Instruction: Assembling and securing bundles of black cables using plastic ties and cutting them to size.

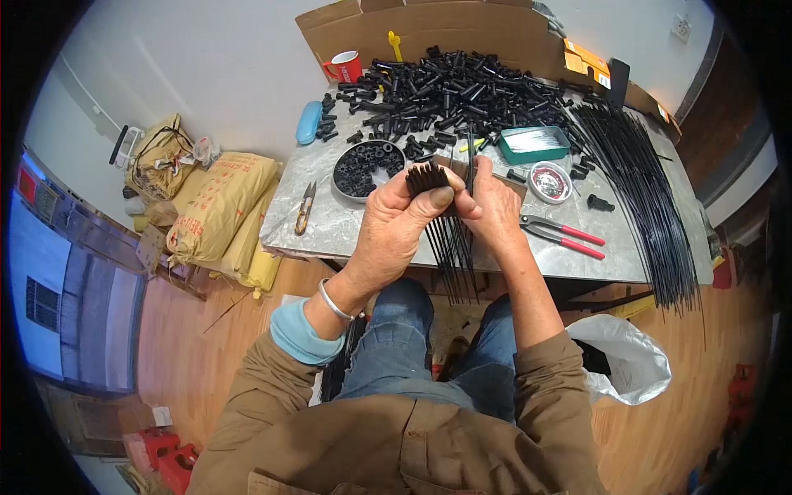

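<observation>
Left hand [398,216] closed round bundle of thin black strips [446,235] at bench [330,235] front edge; long axis runs toward wearer, thick ends far. Right hand [493,206] just right, fingers curled, hold unclear; nearer loose black strips [652,198] along right edge.

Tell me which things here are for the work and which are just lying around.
Probably for the work:
black rods in the left hand
long black rods at right
piled black parts
red-handled cutters

Probably just lying about:
red mug
blue case
tan sacks, contents hidden
</observation>
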The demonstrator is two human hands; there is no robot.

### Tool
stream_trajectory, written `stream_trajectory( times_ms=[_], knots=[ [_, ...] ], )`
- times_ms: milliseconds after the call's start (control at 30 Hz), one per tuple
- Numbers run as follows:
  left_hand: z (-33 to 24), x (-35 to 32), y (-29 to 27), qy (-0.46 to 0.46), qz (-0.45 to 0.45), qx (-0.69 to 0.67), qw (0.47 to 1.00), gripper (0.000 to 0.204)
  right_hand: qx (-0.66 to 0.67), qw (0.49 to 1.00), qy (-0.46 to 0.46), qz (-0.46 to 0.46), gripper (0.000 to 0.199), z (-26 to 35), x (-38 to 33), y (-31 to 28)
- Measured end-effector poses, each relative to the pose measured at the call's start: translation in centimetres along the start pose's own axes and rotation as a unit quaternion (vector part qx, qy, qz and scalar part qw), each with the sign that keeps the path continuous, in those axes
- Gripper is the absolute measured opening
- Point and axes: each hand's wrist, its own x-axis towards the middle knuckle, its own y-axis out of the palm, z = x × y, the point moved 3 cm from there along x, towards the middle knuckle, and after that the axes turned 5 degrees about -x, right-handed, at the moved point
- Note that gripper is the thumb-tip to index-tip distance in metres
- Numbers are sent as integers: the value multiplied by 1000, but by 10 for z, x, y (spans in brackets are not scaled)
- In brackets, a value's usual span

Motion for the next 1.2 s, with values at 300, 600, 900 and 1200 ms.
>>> stream_trajectory(
  times_ms=[300, 600, 900, 1200],
  knots=[
    [-2, -1, 1, -4, -6, -16, 1000, 17, 390, 900, 43, -191, 51, -12, 12, -25],
    [2, -2, 8, -14, 21, 3, 1000, 20, 106, 988, 77, -82, 55, -30, 6, -4],
    [3, -4, 7, -13, 0, -13, 1000, 19, 140, 985, 90, -44, 61, -18, 14, 27],
    [7, -13, 9, -23, 3, 3, 1000, 17, 167, 985, 42, -16, 53, -11, 20, 30]
  ],
)
